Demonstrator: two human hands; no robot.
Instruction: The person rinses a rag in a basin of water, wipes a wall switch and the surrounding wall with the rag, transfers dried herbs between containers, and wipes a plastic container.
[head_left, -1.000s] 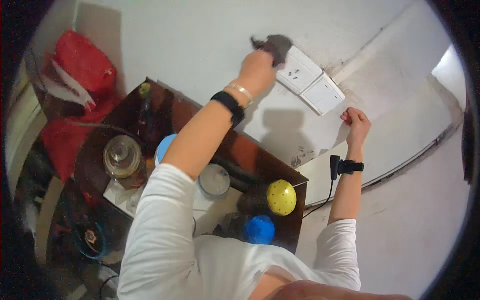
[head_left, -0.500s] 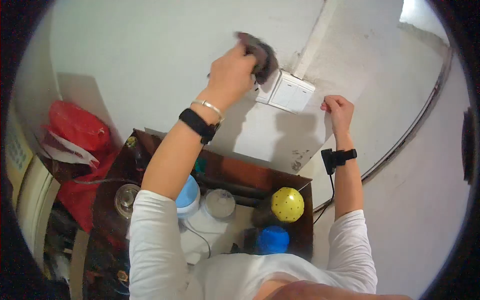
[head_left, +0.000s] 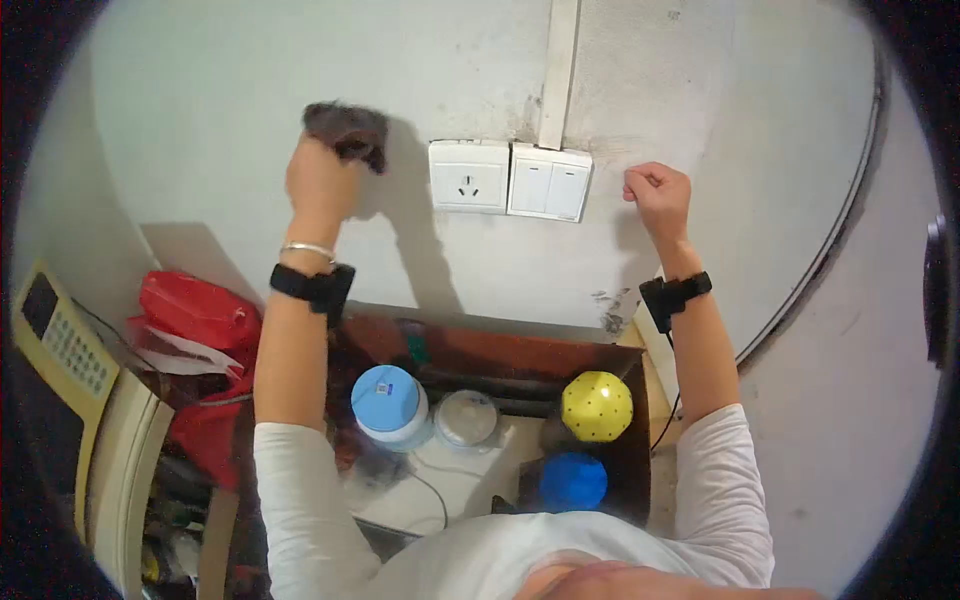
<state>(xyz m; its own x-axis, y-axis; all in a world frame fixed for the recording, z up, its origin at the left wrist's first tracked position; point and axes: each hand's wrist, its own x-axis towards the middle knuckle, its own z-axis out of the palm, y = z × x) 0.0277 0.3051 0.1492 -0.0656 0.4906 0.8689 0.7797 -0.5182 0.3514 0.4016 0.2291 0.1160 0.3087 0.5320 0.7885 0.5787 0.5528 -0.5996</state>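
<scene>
A dark, crumpled cloth [head_left: 348, 130] is gripped in my left hand [head_left: 322, 185], up against the white wall [head_left: 250, 70]. To the right of that hand are a wall socket [head_left: 469, 177] and a double light switch [head_left: 549, 183], side by side, with nothing touching them. My right hand [head_left: 660, 198] is raised right of the switch, its fingers curled closed; I see nothing in them. Both wrists wear black straps, and the left one also has a light bangle.
Below stands a brown cabinet [head_left: 490, 352] holding a blue-lidded container [head_left: 386, 399], a clear-lidded jar [head_left: 467, 418], a yellow dotted lid [head_left: 597, 406] and a blue lid [head_left: 573, 482]. Red bags [head_left: 200, 312] and a keypad appliance [head_left: 68, 350] are at left.
My left hand has moved left with the cloth, away from the socket, which is now uncovered. The view has turned, and the right hand stays curled near the switch.
</scene>
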